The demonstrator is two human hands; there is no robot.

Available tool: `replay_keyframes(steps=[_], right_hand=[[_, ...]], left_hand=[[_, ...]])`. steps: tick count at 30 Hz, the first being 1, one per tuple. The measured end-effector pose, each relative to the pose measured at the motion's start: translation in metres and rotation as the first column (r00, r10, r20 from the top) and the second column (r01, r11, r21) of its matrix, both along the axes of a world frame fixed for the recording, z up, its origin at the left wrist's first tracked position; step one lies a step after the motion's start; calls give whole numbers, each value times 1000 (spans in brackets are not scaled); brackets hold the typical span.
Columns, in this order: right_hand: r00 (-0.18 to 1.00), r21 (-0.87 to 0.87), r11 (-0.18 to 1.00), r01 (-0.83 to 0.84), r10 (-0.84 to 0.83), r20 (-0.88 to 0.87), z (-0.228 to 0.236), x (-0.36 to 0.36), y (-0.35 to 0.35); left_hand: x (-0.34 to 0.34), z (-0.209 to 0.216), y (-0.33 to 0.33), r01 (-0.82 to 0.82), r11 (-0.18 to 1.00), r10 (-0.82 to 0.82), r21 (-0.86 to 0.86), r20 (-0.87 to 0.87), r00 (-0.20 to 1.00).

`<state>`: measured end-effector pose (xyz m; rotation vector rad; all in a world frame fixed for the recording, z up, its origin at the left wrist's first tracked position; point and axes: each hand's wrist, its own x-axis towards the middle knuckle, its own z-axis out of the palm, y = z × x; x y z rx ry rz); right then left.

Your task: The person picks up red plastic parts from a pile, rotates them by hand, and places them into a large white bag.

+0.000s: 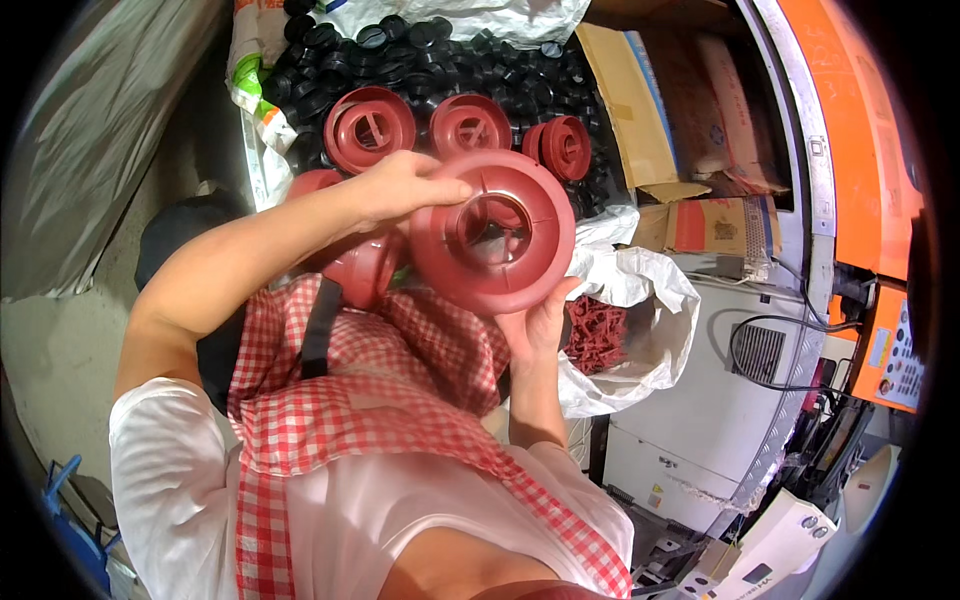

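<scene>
Above my lap I hold a red round plastic part (pixel 545 215), wide-flanged with a central hole, which faces up toward me. My left hand (pixel 405 188) is closed on its upper left rim, the thumb lying over the flange. At the lower right edge my right hand (pixel 535 325) grips the same part from beneath, its fingers partly hidden. Another red plastic part (pixel 365 270) rests by my lap, partly covered by my left forearm. Beyond my hands, similar red parts (pixel 370 130), (pixel 470 125) and a smaller red part (pixel 565 148) lie on a heap of black plastic caps (pixel 400 70).
To the right of my lap, a white sack (pixel 660 305) contains red plastic scraps (pixel 597 335). Cardboard boxes (pixel 630 110) stand at the far right, beside a white and orange machine (pixel 850 130) with a button panel (pixel 895 345). A grey sheet (pixel 100 150) hangs at the left.
</scene>
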<state>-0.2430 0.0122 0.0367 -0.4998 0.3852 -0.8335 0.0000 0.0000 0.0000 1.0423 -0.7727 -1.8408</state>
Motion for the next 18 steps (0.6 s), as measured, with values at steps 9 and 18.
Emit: replay_keyframes(steps=[9, 18], right_hand=[[612, -638, 756, -146, -437, -659, -41, -22, 5], [584, -622, 709, -332, -363, -726, -40, -45, 12]], left_hand=[[-31, -4, 9, -164, 980, 187, 110, -259, 948], [-32, -8, 16, -109, 982, 139, 152, -200, 970]])
